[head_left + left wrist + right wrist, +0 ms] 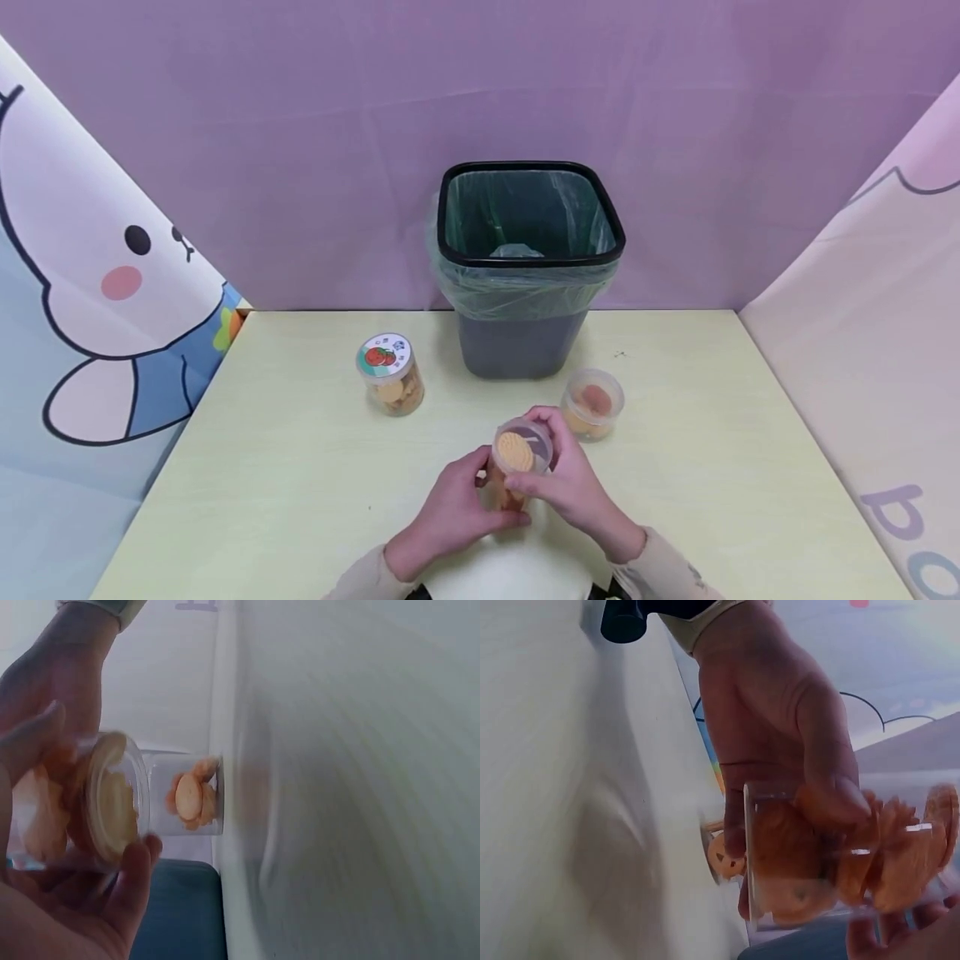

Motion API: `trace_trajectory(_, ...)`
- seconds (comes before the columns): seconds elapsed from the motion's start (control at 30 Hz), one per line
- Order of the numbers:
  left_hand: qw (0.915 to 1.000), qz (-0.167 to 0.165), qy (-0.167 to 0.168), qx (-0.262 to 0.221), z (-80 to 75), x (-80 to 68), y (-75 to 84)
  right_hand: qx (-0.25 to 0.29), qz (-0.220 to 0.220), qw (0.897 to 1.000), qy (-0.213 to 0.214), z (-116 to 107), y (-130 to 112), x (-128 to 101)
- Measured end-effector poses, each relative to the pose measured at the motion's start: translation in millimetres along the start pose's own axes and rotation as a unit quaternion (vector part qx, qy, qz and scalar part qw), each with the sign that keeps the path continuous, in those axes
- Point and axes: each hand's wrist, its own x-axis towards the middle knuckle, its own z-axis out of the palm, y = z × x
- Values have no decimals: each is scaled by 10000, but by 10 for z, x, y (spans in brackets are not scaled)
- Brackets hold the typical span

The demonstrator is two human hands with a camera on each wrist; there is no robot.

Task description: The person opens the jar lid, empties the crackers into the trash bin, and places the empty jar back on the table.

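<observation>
Clear plastic, round and filled with orange biscuits, the held jar sits at the near middle of the pale yellow counter, gripped between both hands. The left hand wraps its fingers and thumb round the jar's lower body from the left. The right hand curls its fingers over the jar's top rim from the right, so both hands are closed on this one jar. In the head view the jar is tilted, its mouth turned up towards the camera with a biscuit face showing.

From the left wrist view the jar lies across the left hand's fingers, and a second open jar stands behind it on the counter. In the right wrist view the left hand clasps the jar with the thumb pressed on its wall.

Just far and right of the hands stands that open jar, holding biscuits. Farther left, well apart from the hands, is a lidded jar with a tomato label on its lid. At the far middle of the counter is a dark bin lined with a clear bag. Purple cloth hangs behind, and a cartoon curtain on the left.
</observation>
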Motion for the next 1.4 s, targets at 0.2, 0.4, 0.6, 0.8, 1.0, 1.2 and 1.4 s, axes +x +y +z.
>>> trace_trajectory(0.2,9965,-47,-648,-518,-85,-2,22,209,-537,9906,-1244,-151,29,46)
trace_trajectory(0.4,9947,133,-880,-516,-128,-1,15,584,-518,9817,-1739,-266,57,69)
trace_trajectory(0.6,9980,-84,-411,-481,-109,4,0,636,-759,9872,-1251,-239,55,62)
trace_trajectory(0.8,9990,-178,324,-242,-54,7,10,-603,-496,9966,252,-42,-43,-6)
trace_trajectory(1.0,9991,-179,361,-165,-43,2,17,-734,-362,9958,399,25,-53,-26)
trace_trajectory(1.2,9987,-94,-341,-376,-107,-6,4,40,-549,9957,-745,-106,-20,37)
trace_trajectory(1.4,9948,132,-769,-649,-137,-2,-20,887,-392,9814,-1656,-237,30,78)
